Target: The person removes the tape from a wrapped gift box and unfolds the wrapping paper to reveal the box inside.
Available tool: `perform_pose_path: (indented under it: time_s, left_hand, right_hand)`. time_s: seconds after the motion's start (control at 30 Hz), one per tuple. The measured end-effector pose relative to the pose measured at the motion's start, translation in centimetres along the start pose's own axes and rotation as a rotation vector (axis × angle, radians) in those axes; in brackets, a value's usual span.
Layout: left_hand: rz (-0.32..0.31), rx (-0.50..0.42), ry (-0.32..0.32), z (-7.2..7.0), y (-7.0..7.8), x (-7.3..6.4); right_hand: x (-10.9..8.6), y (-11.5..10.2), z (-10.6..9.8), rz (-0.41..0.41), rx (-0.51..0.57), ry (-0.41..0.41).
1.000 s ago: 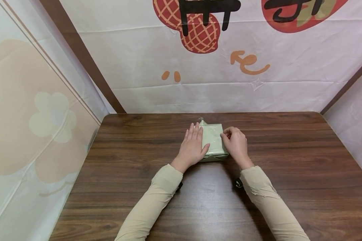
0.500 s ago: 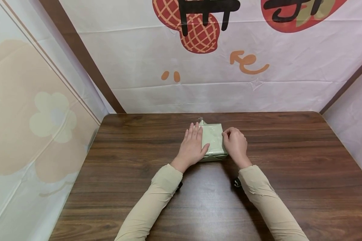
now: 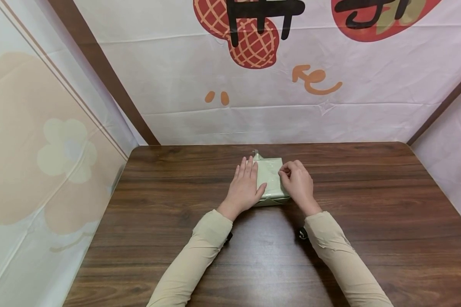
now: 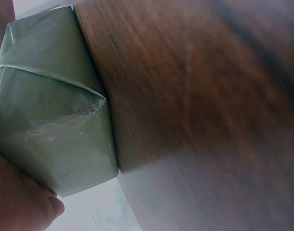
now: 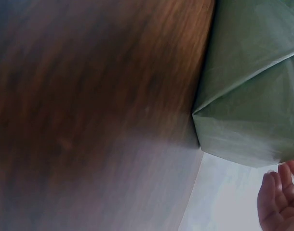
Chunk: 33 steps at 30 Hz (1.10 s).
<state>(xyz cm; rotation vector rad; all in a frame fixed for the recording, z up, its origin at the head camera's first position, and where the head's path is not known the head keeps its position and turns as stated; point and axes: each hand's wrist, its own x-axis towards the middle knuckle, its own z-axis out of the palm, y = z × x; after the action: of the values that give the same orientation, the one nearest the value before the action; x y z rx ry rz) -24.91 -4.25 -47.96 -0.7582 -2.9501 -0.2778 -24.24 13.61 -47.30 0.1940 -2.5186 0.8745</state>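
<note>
The parcel point(image 3: 269, 175) is seated on the table point(image 3: 176, 183), under a flat, straight-fingered left hand point(image 3: 243, 187). The right hand point(image 3: 299, 183) is curled at its right edge; any pinch cannot be confirmed. The wrap point(image 5: 253, 91) could be torn by sharp pulling.

Even brightness is given by the head view; dimmer, partly blurred pictures are given by the wrists.
In the head view, the backdrop point(image 3: 176, 76) is evenly lit, and a pale sheen is reflected in the front of the table point(image 3: 266, 260), between the left sleeve point(image 3: 197, 256) and the right sleeve point(image 3: 343, 256). A dark shadow is cast along the right sleeve's inner side. Small highlights are caught on the glossy package point(image 3: 269, 177). In both wrist views, the table is darkened and blurred, the package's folds are rendered more sharply, and the backdrop is washed out nearly white.
</note>
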Motion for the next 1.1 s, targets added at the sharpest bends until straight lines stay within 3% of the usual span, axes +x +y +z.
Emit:
perform_pose_path:
  time_s: [0.17,0.33,0.77,1.1]
  left_hand:
    - [0.002,0.002,0.003,0.1,0.0,0.0]
    - [0.002,0.006,0.011,0.0,0.0,0.0]
    - [-0.004,0.013,-0.01,0.0,0.0,0.1]
    - [-0.01,0.01,-0.017,-0.1,0.1,0.1]
  right_hand:
    - [0.1,0.3,0.1,-0.102,0.016,-0.04]
    - [0.4,0.2,0.1,-0.15,0.035,-0.08]
    - [0.9,-0.7,0.2,-0.071,0.02,-0.079]
    - [1.0,-0.8,0.3,-0.091,-0.011,-0.086]
